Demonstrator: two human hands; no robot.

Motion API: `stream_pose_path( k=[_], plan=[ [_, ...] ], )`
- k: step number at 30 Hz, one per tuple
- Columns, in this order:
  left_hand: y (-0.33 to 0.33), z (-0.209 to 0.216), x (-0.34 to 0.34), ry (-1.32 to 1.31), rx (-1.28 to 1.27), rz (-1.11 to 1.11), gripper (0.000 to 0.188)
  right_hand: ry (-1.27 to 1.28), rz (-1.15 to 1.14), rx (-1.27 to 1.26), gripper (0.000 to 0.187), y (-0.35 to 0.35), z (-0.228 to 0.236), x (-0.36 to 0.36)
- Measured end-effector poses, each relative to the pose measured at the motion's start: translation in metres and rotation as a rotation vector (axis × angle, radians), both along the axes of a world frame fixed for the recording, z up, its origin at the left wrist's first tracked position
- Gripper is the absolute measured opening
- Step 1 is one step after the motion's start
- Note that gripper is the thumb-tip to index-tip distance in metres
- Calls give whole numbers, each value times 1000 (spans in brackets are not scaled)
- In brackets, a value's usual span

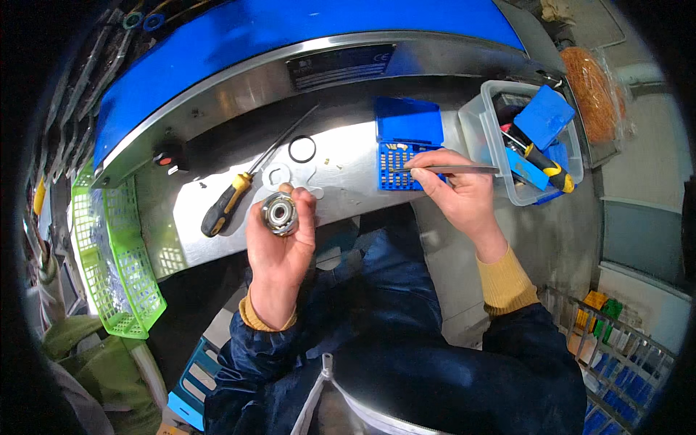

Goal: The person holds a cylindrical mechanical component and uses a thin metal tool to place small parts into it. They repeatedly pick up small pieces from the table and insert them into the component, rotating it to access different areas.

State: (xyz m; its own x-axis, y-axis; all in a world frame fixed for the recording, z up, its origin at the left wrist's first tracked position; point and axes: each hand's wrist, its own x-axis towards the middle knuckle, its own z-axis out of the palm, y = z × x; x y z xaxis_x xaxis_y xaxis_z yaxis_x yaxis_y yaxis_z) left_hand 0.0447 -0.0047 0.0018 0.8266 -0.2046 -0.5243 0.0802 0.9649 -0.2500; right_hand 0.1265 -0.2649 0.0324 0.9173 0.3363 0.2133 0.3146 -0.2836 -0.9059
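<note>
My left hand is closed around a round, shiny metal part with a bearing-like centre, its ringed face turned up. In my right hand, thumb and fingers pinch a pair of thin metal tweezers. Their tip points left over an open blue case, whose compartments hold several small brass-coloured pieces. Whether the tip grips a piece is too small to tell. On the metal bench, beyond my left hand, lie a black ring, pale flat ring-shaped pieces and a yellow-and-black screwdriver.
A clear plastic bin with blue boxes and a yellow-and-black handled tool stands to the right. Bright green baskets sit at the bench's left end. A blue machine panel rises behind. A wire cart stands at lower right.
</note>
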Motion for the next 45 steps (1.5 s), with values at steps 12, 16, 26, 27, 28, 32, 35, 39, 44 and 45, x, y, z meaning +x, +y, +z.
stream_pose_path(
  k=[12, 16, 26, 27, 28, 32, 35, 39, 44, 45],
  plan=[
    [0, -3, 0, 23, 51, 29, 29, 166, 84, 315, 11, 71, 12, -44],
    [1, -4, -1, -65, 44, 51, 29, 204, 138, 354, 12, 90, 8, -58],
    [3, -9, -4, -33, 27, 108, 33, 148, 119, 157, 15, 106, 1, -79],
    [4, -10, -4, -44, 27, 102, 33, 118, 121, 141, 15, 107, 1, -80],
    [5, -10, -4, -66, 14, 98, 33, 89, 123, 125, 16, 107, 1, -80],
    [6, -12, -5, -88, 0, 101, 32, 41, 127, 104, 16, 108, 4, -81],
    [7, -12, -5, -101, -1, 99, 31, -22, 141, 78, 17, 109, 6, -81],
    [8, -11, -5, -111, -12, 90, 34, -110, 158, 60, 16, 109, 6, -80],
    [9, -12, -4, -89, -16, 82, 33, -137, 149, 59, 16, 110, 8, -80],
    [9, -12, -4, -89, -21, 82, 32, -157, 146, 52, 17, 111, 8, -80]
  ],
)
